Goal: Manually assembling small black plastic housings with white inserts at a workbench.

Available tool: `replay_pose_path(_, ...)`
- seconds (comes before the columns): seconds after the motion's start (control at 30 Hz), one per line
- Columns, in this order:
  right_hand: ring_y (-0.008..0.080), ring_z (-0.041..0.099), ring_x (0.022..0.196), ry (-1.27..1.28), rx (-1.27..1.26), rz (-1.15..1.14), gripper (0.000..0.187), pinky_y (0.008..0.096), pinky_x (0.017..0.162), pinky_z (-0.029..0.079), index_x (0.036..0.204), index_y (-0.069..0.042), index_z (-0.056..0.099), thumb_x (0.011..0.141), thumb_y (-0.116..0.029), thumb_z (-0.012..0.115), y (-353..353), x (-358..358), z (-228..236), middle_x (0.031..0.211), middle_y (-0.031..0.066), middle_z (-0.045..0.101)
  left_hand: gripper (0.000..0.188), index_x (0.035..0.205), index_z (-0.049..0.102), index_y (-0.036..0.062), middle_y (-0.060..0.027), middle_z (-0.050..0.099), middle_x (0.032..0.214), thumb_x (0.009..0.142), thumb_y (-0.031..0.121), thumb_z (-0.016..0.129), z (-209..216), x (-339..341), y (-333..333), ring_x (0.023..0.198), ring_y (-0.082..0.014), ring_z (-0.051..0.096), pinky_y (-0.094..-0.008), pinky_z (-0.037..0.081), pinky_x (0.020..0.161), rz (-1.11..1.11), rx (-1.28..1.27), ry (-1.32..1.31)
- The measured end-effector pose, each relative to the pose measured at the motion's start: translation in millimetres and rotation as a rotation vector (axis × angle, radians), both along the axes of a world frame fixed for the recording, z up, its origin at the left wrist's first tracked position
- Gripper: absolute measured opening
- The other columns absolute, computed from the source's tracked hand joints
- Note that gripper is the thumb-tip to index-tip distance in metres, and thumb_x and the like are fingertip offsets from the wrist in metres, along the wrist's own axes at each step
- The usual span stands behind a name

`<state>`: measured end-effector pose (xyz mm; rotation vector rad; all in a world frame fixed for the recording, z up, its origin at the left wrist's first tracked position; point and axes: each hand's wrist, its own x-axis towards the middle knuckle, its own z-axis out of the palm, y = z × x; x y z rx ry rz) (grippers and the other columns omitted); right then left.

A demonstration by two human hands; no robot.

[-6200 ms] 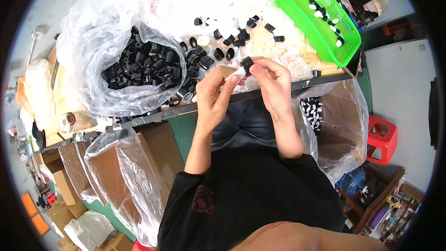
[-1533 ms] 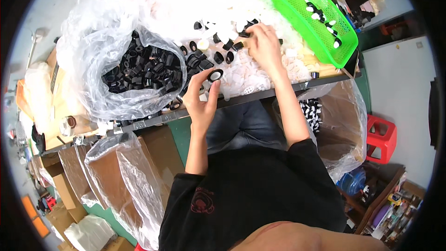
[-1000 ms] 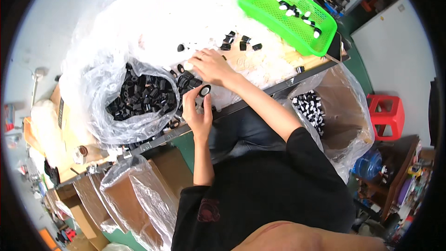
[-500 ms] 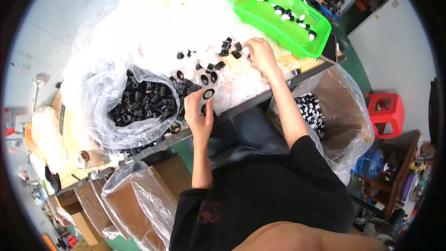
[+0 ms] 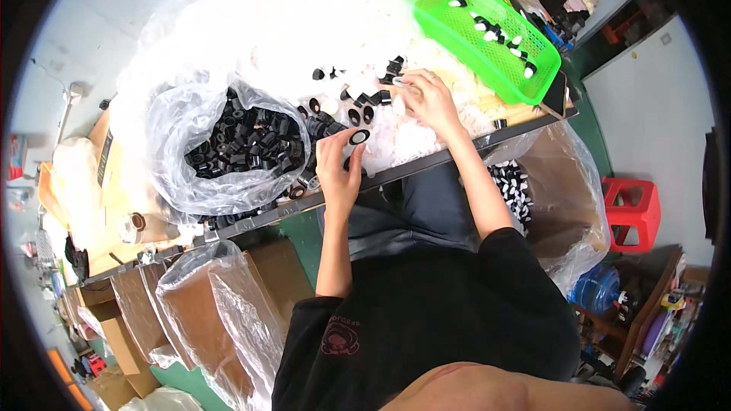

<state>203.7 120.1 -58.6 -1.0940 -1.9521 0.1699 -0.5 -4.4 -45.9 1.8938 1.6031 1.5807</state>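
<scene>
My left hand (image 5: 339,175) is at the table's front edge, pinching a round black cap (image 5: 359,137) between thumb and fingers, its ring-shaped opening facing up. To its right, my right hand (image 5: 434,106) reaches over the pile with thumb and fingertips closed on a small whitish piece (image 5: 399,82), partly hidden by the fingers. Loose black caps (image 5: 368,114) lie between the hands, some upright with open ends showing. Under and around my right hand spreads a heap of small pale pieces (image 5: 415,141).
A clear plastic bag (image 5: 171,175) full of black caps stands left. At the back right, a green basket (image 5: 525,95) holds several black-and-white pieces. Below the table's right edge, a plastic-lined box (image 5: 567,190) contains more of them. A red stool (image 5: 633,213) stands further right.
The view has shifted, so the table's contents appear further right. My right hand has come a little closer to my left hand, which still holds the black cap.
</scene>
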Motion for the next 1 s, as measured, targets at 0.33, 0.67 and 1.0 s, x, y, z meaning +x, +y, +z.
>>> replay_pose_path(0.33,0.0238,0.064,0.089,0.186,-0.137,0.474,0.013,0.0337,0.079,0.053,0.091,-0.002,0.068,0.079,0.003,0.066,-60.8,-21.6,25.1,0.1,0.0089,0.065,0.029,0.105,0.068,0.0021,-0.0089,0.065,0.088,0.076,-0.002,0.073,2.0,1.8,0.8,0.064,-0.016,0.051,-0.0286,0.045,0.061,-0.043,-0.099,-0.1)
replay_pose_path(0.67,0.0247,0.061,0.089,-0.239,0.118,0.453,0.026,0.0358,0.075,0.052,0.1,-0.006,0.063,0.074,-0.002,0.065,-69.6,-33.1,44.3,0.1,0.0081,0.059,0.028,0.107,0.067,-0.0006,-0.0105,0.068,0.096,0.079,-0.001,0.071,14.4,1.6,-6.9,0.07,-0.0133,0.062,-0.0245,0.05,0.068,-0.134,-0.145,-0.226)
replay_pose_path(1.0,0.0139,0.06,0.092,0.471,-0.585,0.506,0.031,0.0253,0.083,0.049,0.114,0.001,0.063,0.083,0.007,0.066,-88.3,-44.5,35.9,0.103,0.0078,0.061,0.022,0.103,0.07,-0.0012,-0.0117,0.065,0.099,0.081,-0.004,0.067,37.1,14.7,-20.3,0.092,-0.02,0.063,-0.0279,0.049,0.078,-0.07,-0.029,-0.261)
